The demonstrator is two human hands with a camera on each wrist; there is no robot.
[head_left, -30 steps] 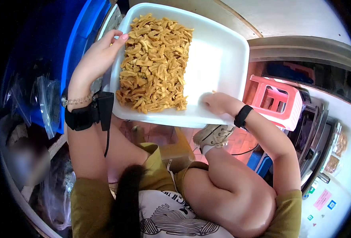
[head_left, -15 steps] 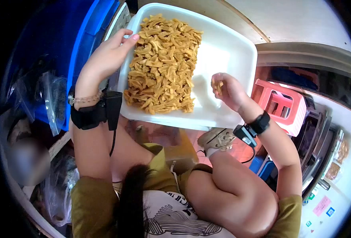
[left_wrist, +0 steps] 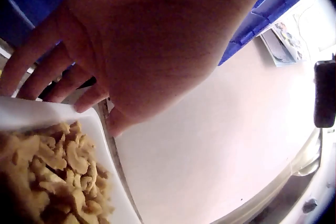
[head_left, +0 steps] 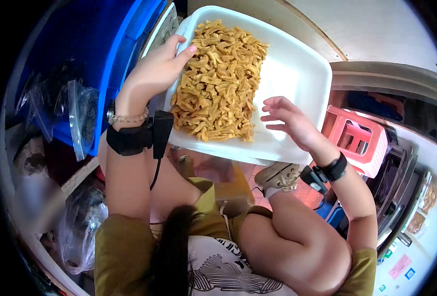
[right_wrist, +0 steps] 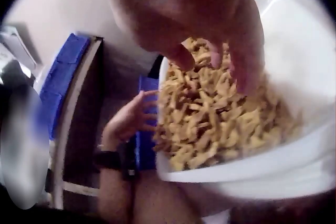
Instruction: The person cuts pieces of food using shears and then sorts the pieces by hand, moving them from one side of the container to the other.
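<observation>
A white tray holds a thick layer of yellow-brown strips in its left part. My left hand rests at the tray's left rim, its fingers extended and relaxed. In the left wrist view, the fingers of that left hand reach the rim beside the strips. Over the tray's right part, my right hand is raised with loosely spread fingers and holds nothing visible. The right wrist view has this hand in front of the strips.
Blue bins with clear bags stand at the left. A pink stool is right of the tray. Below the tray are bent legs and a shoe. A pale panel rises at the back right.
The right hand has lifted from the tray's floor; strips seen in its fingers half a second ago are no longer visible there. Tray and left hand appear farther right in the head view.
</observation>
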